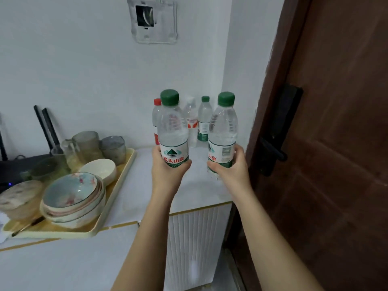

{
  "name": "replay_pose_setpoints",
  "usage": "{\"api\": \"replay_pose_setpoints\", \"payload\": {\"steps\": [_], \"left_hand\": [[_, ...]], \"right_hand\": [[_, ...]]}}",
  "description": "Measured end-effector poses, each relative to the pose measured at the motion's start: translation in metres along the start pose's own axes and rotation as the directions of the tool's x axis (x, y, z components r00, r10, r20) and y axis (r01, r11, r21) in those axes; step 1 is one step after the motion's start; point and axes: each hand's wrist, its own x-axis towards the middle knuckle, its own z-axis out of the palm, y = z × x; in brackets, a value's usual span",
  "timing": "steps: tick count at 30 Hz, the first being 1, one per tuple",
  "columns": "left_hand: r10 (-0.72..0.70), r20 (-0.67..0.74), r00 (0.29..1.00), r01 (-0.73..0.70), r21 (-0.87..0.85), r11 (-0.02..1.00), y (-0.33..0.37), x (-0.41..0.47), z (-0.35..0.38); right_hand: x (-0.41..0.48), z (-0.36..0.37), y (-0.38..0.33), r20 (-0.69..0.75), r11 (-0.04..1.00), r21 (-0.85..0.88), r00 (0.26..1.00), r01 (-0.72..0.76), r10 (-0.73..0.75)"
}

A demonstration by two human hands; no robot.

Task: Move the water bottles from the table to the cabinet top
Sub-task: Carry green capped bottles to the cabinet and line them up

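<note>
My left hand (168,175) grips a green-capped water bottle (172,127) around its lower part, upright above the white cabinet top (193,192). A second green-capped bottle (223,131) is held upright in my right hand (231,171) just to the right, also above the cabinet top. Behind them, three more bottles stand against the wall corner: a red-capped one (156,116), a clear-capped one with a red label (191,120), and a small green-capped one (204,120).
A cream tray (117,192) on the left of the cabinet top holds stacked bowls (73,196) and glass cups (88,145). A black router (19,164) sits at far left. A brown door (327,143) with a black handle (273,152) stands close on the right.
</note>
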Motion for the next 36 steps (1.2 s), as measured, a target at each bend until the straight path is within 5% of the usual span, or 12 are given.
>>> {"api": "replay_pose_setpoints", "payload": {"steps": [11,25,31,36], "left_hand": [[-0.145,0.142,0.979,0.131,0.103,0.986,-0.091,0.066,0.043],[-0.179,0.266,0.947,0.126,0.203,0.971,-0.118,0.107,0.068],[-0.139,0.201,0.970,0.050,0.395,0.917,-0.122,0.136,0.079],[-0.127,0.100,0.987,0.083,0.356,0.931,-0.121,0.146,0.097]], "right_hand": [[0.064,0.029,0.099,-0.023,0.983,-0.101,0.988,-0.157,0.155],[0.120,0.035,0.129,0.106,0.972,-0.189,0.982,-0.138,0.159],[0.139,0.039,0.130,0.026,0.954,-0.289,0.996,-0.076,0.087],[0.157,0.044,0.135,-0.051,0.930,-0.367,0.998,-0.040,0.023]]}}
